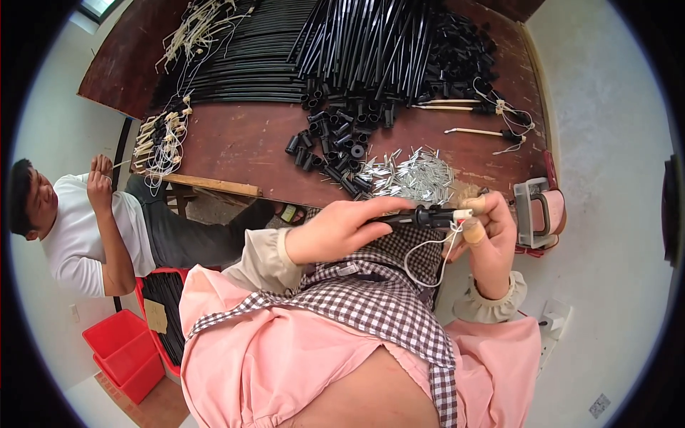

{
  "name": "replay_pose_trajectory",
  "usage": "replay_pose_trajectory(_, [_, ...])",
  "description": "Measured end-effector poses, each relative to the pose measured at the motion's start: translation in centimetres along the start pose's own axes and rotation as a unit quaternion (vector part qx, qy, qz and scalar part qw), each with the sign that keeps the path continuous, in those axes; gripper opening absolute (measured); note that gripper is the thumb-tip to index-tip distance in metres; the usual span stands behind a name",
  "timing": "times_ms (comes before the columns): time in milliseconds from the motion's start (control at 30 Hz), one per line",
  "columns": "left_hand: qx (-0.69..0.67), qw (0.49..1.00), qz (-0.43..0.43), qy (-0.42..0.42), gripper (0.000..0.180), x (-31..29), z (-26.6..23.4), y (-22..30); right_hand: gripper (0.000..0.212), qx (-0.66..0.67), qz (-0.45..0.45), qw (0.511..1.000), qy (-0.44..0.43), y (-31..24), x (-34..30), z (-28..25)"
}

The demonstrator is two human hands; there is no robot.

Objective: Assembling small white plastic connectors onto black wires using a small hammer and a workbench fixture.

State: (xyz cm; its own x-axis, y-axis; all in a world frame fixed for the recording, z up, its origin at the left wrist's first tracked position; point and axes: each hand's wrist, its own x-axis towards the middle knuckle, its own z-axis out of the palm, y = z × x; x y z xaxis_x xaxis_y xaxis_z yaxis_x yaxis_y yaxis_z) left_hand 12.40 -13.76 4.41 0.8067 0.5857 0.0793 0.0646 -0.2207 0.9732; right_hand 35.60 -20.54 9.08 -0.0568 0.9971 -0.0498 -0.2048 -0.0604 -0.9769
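Observation:
In front of my body, my left hand (pixel 335 230) is closed around a slim black tubular piece with a ribbed collar (pixel 425 217), which lies nearly level and points right. A cream-coloured end (pixel 462 214) sticks out of the collar, and a white cord (pixel 421 282) loops down from it. My right hand (pixel 494 235) pinches around that end, with tan coverings on its thumb and a finger. The exact contact of its fingertips is partly hidden. Just beyond my hands, a heap of small silvery pins (pixel 410 173) lies on the brown table (pixel 246 139).
Short black sleeves (pixel 335 135) and long black tubes (pixel 364 50) cover the table's far side. Cream sticks with white cords (pixel 160 143) lie at left, more sticks (pixel 474 132) at right. A co-worker (pixel 93 228) sits left, near red bins (pixel 125 349). A clear plastic container (pixel 528 214) stands right.

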Motion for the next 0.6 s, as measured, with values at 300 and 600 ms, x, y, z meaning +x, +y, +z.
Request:
replay_pose_trajectory(300, [0.233,0.97,0.006,0.067,0.042,-0.5,2.1,0.6,0.013,0.056,0.059,0.996,-0.045,3.5,0.6,0.4])
replay_pose_trajectory(600, [-0.1,0.991,-0.087,0.015,0.031,-1.1,3.1,-0.1,0.013,-0.024,0.079,0.99,-0.117,1.4,1.0,2.4])
